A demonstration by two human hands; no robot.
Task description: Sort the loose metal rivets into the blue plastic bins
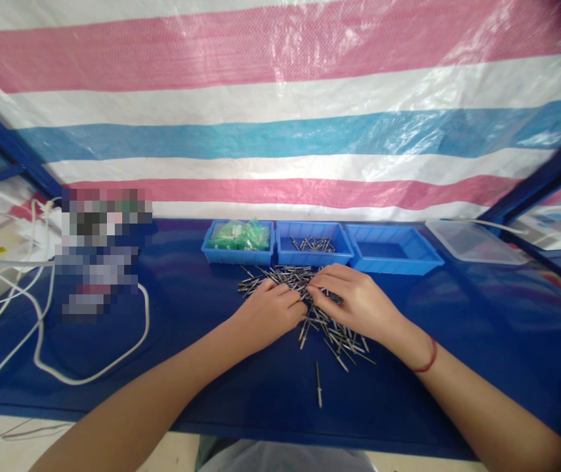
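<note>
A loose pile of blind rivets [336, 334], thin metal pins with thicker silvery ends, lies spread on the blue tabletop. My left hand [271, 316] rests at the pile's left side, its fingers curled closed among the rivets. From the right, my right hand [353, 298] reaches over the pile, thumb and fingers bent together close to my left fingertips. What either hand grips is hidden. One single rivet [318, 385] lies apart, toward the table's front edge. Behind the pile, a blue bin [314, 257] contains several more rivets.
Left of the rivet bin stands a blue bin [238, 257] with green-and-clear plastic packets [241, 235]. On its right is an empty blue bin [393, 264], beside a translucent lid or tray [474, 242]. White cables [145, 321] loop across the table's left side. A striped sheet [280, 137] hangs behind.
</note>
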